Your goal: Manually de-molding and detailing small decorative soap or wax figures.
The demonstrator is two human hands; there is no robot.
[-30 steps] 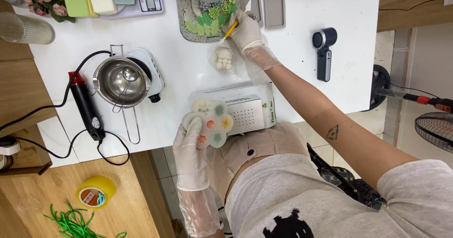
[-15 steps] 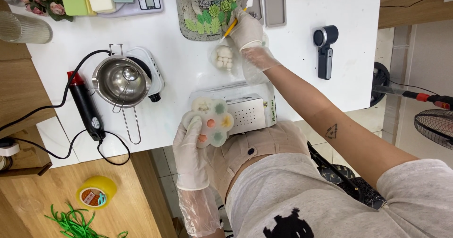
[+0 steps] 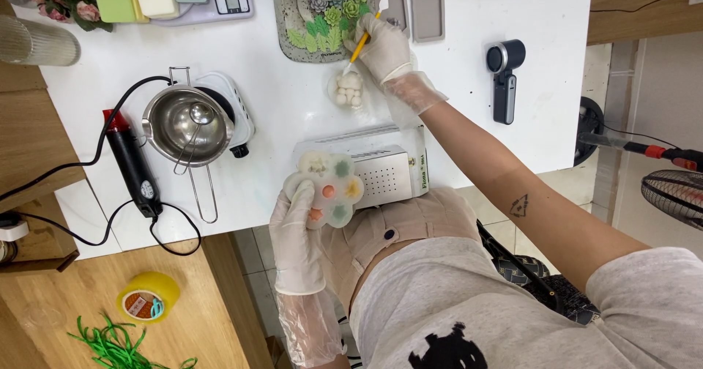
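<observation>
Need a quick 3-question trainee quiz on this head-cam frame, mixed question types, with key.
1. True or false: the gloved left hand holds the white flower-shaped palette with coloured dabs.
2. The gloved right hand holds: A) roll of yellow tape B) thin yellow-handled tool C) black heat gun
3. What sits on the small white hotplate?

Key: 1 true. 2 B. 3 a steel pot with a long wire handle.
</observation>
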